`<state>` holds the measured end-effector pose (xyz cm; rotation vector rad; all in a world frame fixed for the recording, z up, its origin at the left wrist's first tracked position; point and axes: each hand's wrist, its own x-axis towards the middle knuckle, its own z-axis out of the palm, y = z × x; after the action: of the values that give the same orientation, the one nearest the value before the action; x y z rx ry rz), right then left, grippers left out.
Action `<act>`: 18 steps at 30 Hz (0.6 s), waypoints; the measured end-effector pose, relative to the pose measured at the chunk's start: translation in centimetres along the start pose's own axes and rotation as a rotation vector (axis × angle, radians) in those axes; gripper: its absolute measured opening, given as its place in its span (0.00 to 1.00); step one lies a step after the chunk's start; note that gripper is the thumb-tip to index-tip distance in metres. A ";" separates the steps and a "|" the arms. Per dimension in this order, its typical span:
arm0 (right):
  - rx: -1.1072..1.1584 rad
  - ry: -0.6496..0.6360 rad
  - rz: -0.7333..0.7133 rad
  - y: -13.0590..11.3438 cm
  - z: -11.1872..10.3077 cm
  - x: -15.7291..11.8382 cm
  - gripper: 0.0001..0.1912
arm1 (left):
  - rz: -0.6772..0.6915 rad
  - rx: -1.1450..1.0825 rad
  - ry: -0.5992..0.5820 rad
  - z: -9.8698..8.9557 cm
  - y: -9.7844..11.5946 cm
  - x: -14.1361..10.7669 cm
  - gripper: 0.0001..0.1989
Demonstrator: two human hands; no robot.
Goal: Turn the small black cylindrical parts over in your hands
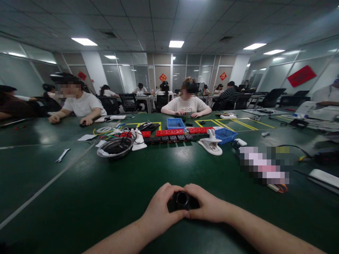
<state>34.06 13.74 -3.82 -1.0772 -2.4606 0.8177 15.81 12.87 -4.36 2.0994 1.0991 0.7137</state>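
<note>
Close in front of me, a short black cylindrical part [182, 199] with a round hollow opening faces up toward the camera. My left hand [161, 204] curls around its left side, thumb along the near edge and fingers over the far edge. From the right, my right hand [208, 203] closes around the same part, and the fingertips and thumbs of both hands meet. Its lower portion is hidden by my fingers, so the exact kind of part does not show. Both hands are just above or on the green tabletop [132, 187].
Ahead lie a metal bowl [114, 148] with black cables, white clip bases [212, 143], red socket strips [170, 132] and blue trays [225, 135]. A wrench [63, 155] rests at left. A blurred-out item [262, 164] lies at right. People sit across the table.
</note>
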 end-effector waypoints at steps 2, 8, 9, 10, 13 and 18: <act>0.023 -0.028 0.004 0.3 -0.2 0.0 0.15 | 0.036 -0.001 -0.012 -0.2 0.0 0.0 0.19; 0.048 -0.031 0.012 1.0 0.1 0.2 0.16 | 0.100 -0.002 -0.016 -0.5 0.1 0.1 0.18; 0.047 -0.029 0.010 1.1 0.1 0.1 0.16 | 0.104 -0.005 -0.013 -0.6 0.1 0.1 0.18; 0.046 -0.029 0.008 1.1 0.1 0.1 0.16 | 0.106 -0.009 -0.012 -0.6 0.2 0.1 0.17; 0.046 -0.045 -0.013 0.9 -0.2 0.0 0.16 | 0.090 -0.023 -0.017 -0.6 0.2 0.1 0.17; 0.070 -0.095 -0.054 0.7 -0.7 0.1 0.13 | 0.015 -0.009 -0.054 -0.6 0.1 0.1 0.18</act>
<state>34.78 14.48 -3.72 -0.9635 -2.5069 0.9513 15.48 13.14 -3.87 2.1095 1.0502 0.6640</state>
